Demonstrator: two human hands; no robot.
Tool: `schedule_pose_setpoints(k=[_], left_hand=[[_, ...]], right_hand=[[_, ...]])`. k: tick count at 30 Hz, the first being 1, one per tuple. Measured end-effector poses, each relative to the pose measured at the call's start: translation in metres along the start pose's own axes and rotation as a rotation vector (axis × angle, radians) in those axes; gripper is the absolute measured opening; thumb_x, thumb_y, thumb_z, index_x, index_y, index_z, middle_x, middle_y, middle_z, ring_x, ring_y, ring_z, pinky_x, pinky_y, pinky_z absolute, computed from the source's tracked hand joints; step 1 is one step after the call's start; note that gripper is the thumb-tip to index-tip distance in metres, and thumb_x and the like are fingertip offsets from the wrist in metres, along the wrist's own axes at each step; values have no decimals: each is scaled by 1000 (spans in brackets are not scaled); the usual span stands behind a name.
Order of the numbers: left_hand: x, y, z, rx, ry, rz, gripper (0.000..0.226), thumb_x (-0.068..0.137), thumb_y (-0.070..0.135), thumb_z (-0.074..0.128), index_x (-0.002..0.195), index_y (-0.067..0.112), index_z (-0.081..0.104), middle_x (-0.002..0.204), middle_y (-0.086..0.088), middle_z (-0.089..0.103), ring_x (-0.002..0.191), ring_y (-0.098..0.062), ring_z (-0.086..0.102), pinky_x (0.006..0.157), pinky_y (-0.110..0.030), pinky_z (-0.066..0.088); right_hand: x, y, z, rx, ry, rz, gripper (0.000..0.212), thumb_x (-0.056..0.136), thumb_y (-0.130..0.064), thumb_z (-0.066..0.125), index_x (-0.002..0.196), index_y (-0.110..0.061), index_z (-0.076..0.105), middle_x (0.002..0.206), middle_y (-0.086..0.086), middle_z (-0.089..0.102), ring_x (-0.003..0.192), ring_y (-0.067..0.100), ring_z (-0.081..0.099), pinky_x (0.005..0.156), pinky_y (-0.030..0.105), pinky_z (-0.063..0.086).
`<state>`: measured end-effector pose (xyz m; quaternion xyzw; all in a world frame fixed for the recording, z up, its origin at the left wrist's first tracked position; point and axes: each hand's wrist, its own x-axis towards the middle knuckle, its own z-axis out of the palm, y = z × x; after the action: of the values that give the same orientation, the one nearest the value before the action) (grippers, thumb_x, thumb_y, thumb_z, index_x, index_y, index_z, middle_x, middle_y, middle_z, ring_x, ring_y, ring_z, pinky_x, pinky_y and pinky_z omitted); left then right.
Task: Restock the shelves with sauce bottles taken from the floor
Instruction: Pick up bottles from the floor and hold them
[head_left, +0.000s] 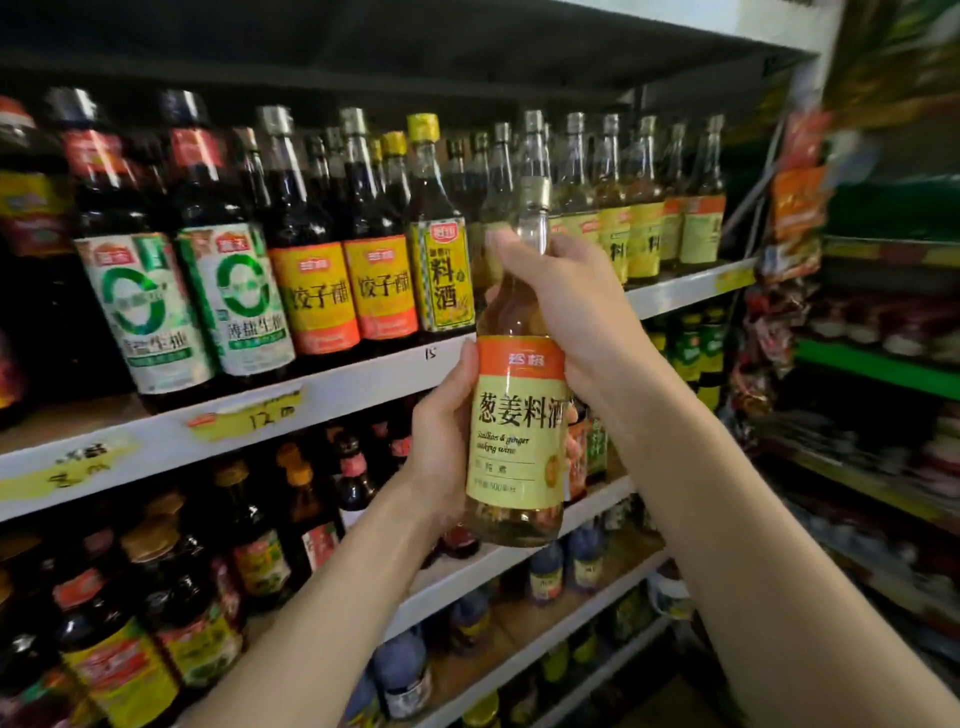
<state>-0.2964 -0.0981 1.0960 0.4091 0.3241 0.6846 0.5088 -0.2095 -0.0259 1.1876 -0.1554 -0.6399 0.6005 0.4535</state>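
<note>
I hold a clear bottle of pale yellow cooking wine (519, 415) with a cream and orange label upright in front of the shelves. My left hand (441, 441) grips its lower body from the left, thumb on the label's edge. My right hand (566, 306) wraps round its shoulder and neck from the right. The bottle's metal cap is level with the upper shelf (337, 387), just in front of a row of matching yellow-labelled bottles (644, 228).
The upper shelf is packed with dark soy and vinegar bottles (311, 260) on the left and pale bottles on the right. Lower shelves (519, 556) carry more bottles. Another rack (883, 364) with packets stands to the right.
</note>
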Motion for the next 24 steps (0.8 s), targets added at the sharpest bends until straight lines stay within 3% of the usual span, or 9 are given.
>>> schedule_pose_setpoints(k=[4, 7, 10, 11, 13, 17, 21, 24], left_hand=[[16, 1, 1, -10, -83, 9, 74, 83, 67, 47, 110, 2, 68, 95, -24, 68, 77, -37, 68, 73, -42, 56], [26, 0, 0, 135, -33, 70, 73, 81, 69, 49, 111, 5, 68, 96, -20, 70, 79, -35, 70, 69, -41, 57], [40, -9, -7, 556, 77, 408, 67, 85, 71, 49, 127, 19, 51, 102, 2, 72, 88, -14, 71, 72, -22, 54], [46, -13, -9, 758, 103, 522, 62, 87, 72, 44, 127, 26, 46, 97, 12, 72, 83, -4, 69, 69, -13, 49], [62, -21, -9, 1002, 132, 641, 58, 89, 73, 37, 128, 31, 41, 87, 16, 69, 74, 1, 65, 61, -11, 43], [96, -43, 4, 929, -6, 589, 57, 90, 66, 41, 134, 29, 39, 102, 10, 70, 91, -7, 69, 72, -28, 55], [130, -64, 26, 826, -56, 504, 68, 82, 80, 41, 130, 32, 40, 100, 12, 71, 87, -7, 69, 70, -19, 50], [152, -77, 36, 824, -71, 489, 60, 83, 78, 40, 127, 37, 41, 100, 18, 70, 87, -2, 68, 69, -11, 47]], right_hand=[[9, -3, -10, -16, -13, -31, 16, 95, -29, 67, 87, -16, 66, 68, -1, 73, 62, 14, 71, 61, 31, 58], [12, -2, -15, -101, 21, -54, 18, 96, -35, 64, 94, -17, 65, 83, 7, 76, 71, 17, 73, 67, 34, 61], [14, 5, -29, -338, 122, -85, 26, 96, -42, 60, 104, -18, 63, 95, 4, 73, 89, 20, 71, 86, 47, 58], [13, 6, -37, -390, 149, -73, 28, 94, -43, 62, 108, -19, 62, 99, 0, 72, 92, 18, 70, 88, 47, 57], [13, 7, -54, -442, 177, -28, 35, 88, -43, 70, 114, -21, 60, 104, -4, 71, 96, 16, 69, 89, 45, 57], [16, 9, -92, -527, 261, -11, 39, 86, -39, 75, 116, -22, 57, 106, -7, 69, 99, 13, 67, 90, 43, 57], [25, 13, -130, -574, 275, 14, 44, 84, -42, 76, 116, -23, 52, 108, -4, 68, 98, 14, 67, 83, 42, 59], [36, 20, -161, -540, 239, 57, 56, 80, -44, 79, 123, -27, 48, 108, -5, 69, 98, 14, 68, 86, 46, 58]])
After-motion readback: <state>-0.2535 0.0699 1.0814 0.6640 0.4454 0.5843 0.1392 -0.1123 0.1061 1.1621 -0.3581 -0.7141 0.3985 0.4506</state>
